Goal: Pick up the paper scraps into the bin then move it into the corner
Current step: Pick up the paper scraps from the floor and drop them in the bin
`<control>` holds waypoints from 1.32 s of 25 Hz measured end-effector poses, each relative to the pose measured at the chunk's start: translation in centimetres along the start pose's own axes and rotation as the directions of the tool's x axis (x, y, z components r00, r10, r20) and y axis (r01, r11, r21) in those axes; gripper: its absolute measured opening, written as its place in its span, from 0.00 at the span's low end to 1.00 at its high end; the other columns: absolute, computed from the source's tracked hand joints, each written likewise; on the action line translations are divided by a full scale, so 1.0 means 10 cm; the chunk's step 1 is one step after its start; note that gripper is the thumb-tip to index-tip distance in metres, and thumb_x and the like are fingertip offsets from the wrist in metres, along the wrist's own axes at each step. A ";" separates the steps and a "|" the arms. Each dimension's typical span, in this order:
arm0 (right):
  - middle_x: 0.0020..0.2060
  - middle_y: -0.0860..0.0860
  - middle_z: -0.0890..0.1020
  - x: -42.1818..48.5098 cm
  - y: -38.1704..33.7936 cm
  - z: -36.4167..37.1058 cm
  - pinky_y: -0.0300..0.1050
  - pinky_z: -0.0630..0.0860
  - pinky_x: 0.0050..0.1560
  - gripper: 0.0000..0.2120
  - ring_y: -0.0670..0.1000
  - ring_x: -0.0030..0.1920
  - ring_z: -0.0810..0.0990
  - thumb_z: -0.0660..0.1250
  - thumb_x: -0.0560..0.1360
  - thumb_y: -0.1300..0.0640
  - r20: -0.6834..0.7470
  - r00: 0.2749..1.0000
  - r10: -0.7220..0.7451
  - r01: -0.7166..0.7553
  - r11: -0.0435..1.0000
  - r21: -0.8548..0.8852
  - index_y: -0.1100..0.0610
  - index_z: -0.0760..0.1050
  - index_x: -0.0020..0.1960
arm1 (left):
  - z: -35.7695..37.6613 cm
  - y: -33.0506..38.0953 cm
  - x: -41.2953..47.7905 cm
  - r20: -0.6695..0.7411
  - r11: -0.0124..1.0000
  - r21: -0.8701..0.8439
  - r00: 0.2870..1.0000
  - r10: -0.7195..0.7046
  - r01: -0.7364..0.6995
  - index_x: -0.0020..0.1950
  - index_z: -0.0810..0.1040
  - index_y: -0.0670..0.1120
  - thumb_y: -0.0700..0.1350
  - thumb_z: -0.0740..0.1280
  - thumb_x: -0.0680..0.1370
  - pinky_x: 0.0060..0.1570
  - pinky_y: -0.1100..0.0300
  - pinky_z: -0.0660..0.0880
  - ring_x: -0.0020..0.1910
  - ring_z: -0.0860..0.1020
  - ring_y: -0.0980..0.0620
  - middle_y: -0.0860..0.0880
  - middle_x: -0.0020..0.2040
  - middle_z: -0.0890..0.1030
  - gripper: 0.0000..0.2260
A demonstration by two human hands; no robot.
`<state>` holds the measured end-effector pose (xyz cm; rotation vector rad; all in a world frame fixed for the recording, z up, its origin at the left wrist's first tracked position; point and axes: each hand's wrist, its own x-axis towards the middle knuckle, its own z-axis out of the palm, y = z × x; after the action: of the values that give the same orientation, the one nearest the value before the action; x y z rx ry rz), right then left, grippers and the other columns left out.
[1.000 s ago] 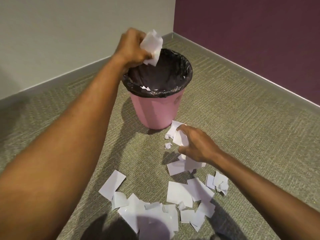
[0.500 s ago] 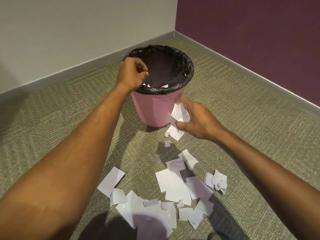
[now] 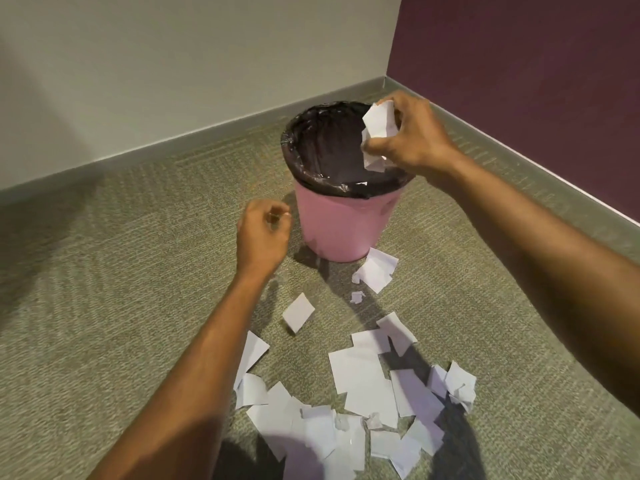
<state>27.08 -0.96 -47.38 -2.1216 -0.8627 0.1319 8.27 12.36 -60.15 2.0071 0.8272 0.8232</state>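
Note:
A pink bin (image 3: 343, 226) with a black liner (image 3: 322, 147) stands on the carpet near the room corner. My right hand (image 3: 412, 136) is over the bin's right rim, shut on white paper scraps (image 3: 375, 124). A few scraps lie inside the bin. My left hand (image 3: 263, 233) hovers left of the bin, fingers curled in, holding nothing. Several white paper scraps (image 3: 363, 379) are scattered on the carpet in front of the bin, one small scrap (image 3: 298, 311) just under my left forearm and another (image 3: 375, 271) by the bin's base.
The corner (image 3: 386, 83) where the beige wall and the purple wall (image 3: 519, 64) meet lies just behind the bin. Grey baseboard (image 3: 173, 147) runs along both walls. Green patterned carpet (image 3: 121, 271) stretches to the left.
My right hand rose from the floor with scraps to the bin's rim. My left hand left the bin opening without paper and dropped down to the bin's left side.

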 end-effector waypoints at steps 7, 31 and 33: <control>0.56 0.52 0.76 0.40 0.21 0.24 0.53 0.79 0.55 0.33 0.53 0.55 0.77 0.78 0.67 0.49 0.067 0.990 0.121 -0.118 0.992 -0.040 0.55 0.69 0.67 | -0.08 -1.02 -0.60 0.219 0.747 0.617 0.858 -0.464 0.247 0.64 0.71 0.44 0.50 0.69 0.76 0.59 0.42 0.72 0.61 0.72 0.38 0.39 0.62 0.72 0.20; 0.65 0.60 0.72 -0.56 1.95 1.18 0.57 0.76 0.61 0.38 0.61 0.61 0.75 0.78 0.67 0.47 0.366 0.781 0.506 -0.230 0.778 -0.585 0.61 0.65 0.69 | 0.24 -1.44 -0.89 0.247 0.923 0.244 0.901 -0.357 0.298 0.40 0.80 0.44 0.29 0.68 0.73 0.42 0.65 0.76 0.41 0.78 0.54 0.46 0.42 0.82 0.10; 0.65 0.60 0.71 -0.54 2.05 1.28 0.59 0.74 0.62 0.42 0.62 0.63 0.74 0.78 0.66 0.45 0.352 0.799 0.488 -0.204 0.770 -0.604 0.59 0.61 0.71 | 0.31 -1.30 -0.74 0.237 0.940 0.089 0.910 -0.340 0.328 0.44 0.81 0.41 0.30 0.70 0.72 0.43 0.74 0.73 0.42 0.78 0.58 0.48 0.43 0.82 0.07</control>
<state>29.21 -4.63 -71.79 -2.8537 -0.8231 0.7465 3.06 11.39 -74.44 1.8862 1.0122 0.3496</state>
